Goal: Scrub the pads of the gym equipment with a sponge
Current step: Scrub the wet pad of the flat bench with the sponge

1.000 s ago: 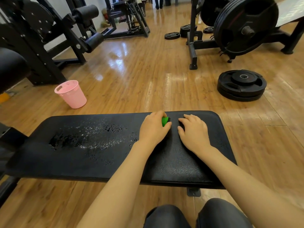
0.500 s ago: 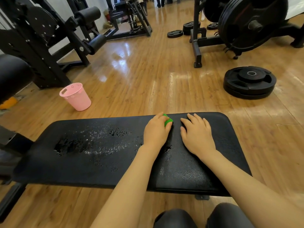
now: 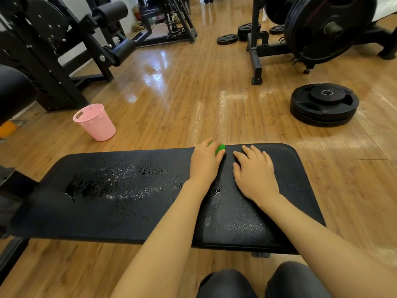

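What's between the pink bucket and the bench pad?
Only bare wood floor, in the head view, between the pink bucket and the bench pad.

Both forearms are bare from the lower frame edge to the wrists; no sleeve, cuff, watch, bracelet or glove is visible on either. The left hand [image 3: 205, 162] and right hand [image 3: 255, 175] are bare, with no rings visible on the exposed fingers. The fingernails that show appear short and unpainted. At the bottom edge, both knees [image 3: 264, 282] are covered by smooth, close-fitting dark grey or black trousers with a faint sheen. No markings or seams can be made out on the fabric.
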`<state>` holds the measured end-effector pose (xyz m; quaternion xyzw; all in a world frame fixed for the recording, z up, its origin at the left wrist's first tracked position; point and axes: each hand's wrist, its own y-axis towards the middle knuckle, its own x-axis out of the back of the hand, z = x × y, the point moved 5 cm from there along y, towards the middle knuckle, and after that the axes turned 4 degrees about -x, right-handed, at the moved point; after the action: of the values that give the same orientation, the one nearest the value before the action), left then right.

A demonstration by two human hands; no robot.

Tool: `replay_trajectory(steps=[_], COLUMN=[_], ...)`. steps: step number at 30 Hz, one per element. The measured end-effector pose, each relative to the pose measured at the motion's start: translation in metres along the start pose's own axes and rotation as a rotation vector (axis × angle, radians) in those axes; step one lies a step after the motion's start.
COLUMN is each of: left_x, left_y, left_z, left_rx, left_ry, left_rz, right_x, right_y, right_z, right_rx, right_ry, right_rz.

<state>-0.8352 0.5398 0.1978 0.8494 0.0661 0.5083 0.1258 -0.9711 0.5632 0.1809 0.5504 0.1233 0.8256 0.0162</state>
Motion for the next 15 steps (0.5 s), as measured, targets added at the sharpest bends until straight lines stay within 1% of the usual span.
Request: replay_trajectory(steps=[3, 9, 12, 15], left_x=[0.001, 0.012, 0.013, 0.01], left_y=[-0.009, -0.059, -0.061, -0.038], left_z=[0.001, 0.0, 0.0, -0.004], left_rx=[-0.031, -0.075, -0.079, -0.057], left_ry=[0.018, 0.034, 0.055, 0.025], left_rz=[-0.036, -0.167, -0.175, -0.143], right_x=[0.001, 0.002, 0.0, 0.0], right_y=[-0.001, -0.001, -0.001, -0.001], right_z=[0.0, 0.0, 0.0, 0.0], right_rx=[0.0, 0.005, 0.005, 0.004], right_ry=[0.015, 0.018, 0.019, 0.013], right_rz=[-0.007, 0.0, -0.006, -0.002])
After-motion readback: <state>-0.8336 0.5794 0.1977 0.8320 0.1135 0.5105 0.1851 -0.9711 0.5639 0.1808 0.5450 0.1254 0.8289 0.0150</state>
